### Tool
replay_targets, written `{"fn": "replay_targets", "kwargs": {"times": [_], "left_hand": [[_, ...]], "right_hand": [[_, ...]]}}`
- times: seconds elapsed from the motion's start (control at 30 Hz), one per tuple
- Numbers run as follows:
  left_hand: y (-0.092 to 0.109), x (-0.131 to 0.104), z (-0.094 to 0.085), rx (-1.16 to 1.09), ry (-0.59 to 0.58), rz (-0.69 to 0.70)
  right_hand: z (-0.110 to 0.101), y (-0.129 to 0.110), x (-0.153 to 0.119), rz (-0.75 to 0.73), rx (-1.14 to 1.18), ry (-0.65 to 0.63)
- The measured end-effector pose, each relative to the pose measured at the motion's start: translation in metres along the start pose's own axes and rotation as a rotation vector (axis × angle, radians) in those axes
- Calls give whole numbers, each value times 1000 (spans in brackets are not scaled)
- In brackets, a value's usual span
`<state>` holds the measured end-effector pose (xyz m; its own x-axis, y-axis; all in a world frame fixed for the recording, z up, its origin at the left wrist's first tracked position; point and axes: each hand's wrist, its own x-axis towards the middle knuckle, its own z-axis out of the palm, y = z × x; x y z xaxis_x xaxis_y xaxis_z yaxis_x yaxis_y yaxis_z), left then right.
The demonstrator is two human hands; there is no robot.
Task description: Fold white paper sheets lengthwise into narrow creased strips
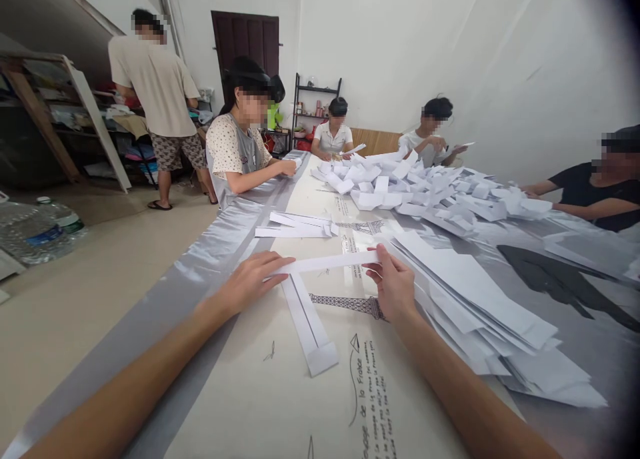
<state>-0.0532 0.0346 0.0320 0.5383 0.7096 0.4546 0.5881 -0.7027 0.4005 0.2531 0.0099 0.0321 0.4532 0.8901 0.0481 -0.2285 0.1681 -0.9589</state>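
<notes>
A narrow white paper strip (pixel 335 261) stretches between my two hands above the table. My left hand (pixel 253 279) pinches its left end between thumb and fingers. At the strip's right end, my right hand (pixel 395 279) grips it with thumb and forefinger, the other fingers curled. Below the strip lies a folded white paper piece (pixel 307 322) with a dark slit along it and a flap at its near end. Several similar folded strips (pixel 297 225) rest just beyond my hands. Right of my right hand sits a stack of white paper sheets (pixel 480 299).
A big heap of folded white papers (pixel 425 185) covers the table's far right. The printed tablecloth (pixel 240 392) shows a tower drawing. Co-workers sit around the table; one person (pixel 155 92) stands at back left. Large plastic bottles (pixel 35 232) stand on the floor at left.
</notes>
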Motion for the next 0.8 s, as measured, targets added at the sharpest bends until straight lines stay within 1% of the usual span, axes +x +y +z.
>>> {"fn": "replay_targets", "kwargs": {"times": [0.13,0.2,0.27,0.33,0.37,0.43,0.5,0.57,0.6,0.7,0.8], "left_hand": [[-6,-3,2,30,21,-59],[-5,-4,0,-8,21,-119],[1,-2,-3,-88,19,-183],[12,1,-6,-251,23,-233],[20,3,-7,-371,29,-252],[36,6,-7,-682,8,-310],[53,7,-5,-915,-47,-373],[68,7,-2,-1030,-116,-417],[74,6,0,-1065,-167,-421],[83,4,5,-1104,-287,-398],[84,3,8,-1069,-347,-362]], "right_hand": [[-1,2,3,34,44,-16],[-2,2,5,56,70,-36],[-3,-1,4,73,113,-97],[-1,-5,-1,82,156,-200],[2,-8,-6,77,164,-261],[10,-12,-19,51,131,-386],[19,-14,-34,13,59,-512],[27,-14,-48,-5,28,-604],[30,-13,-53,-9,23,-629],[31,-8,-58,-23,-3,-606],[27,-1,-51,-42,-66,-490]]}}
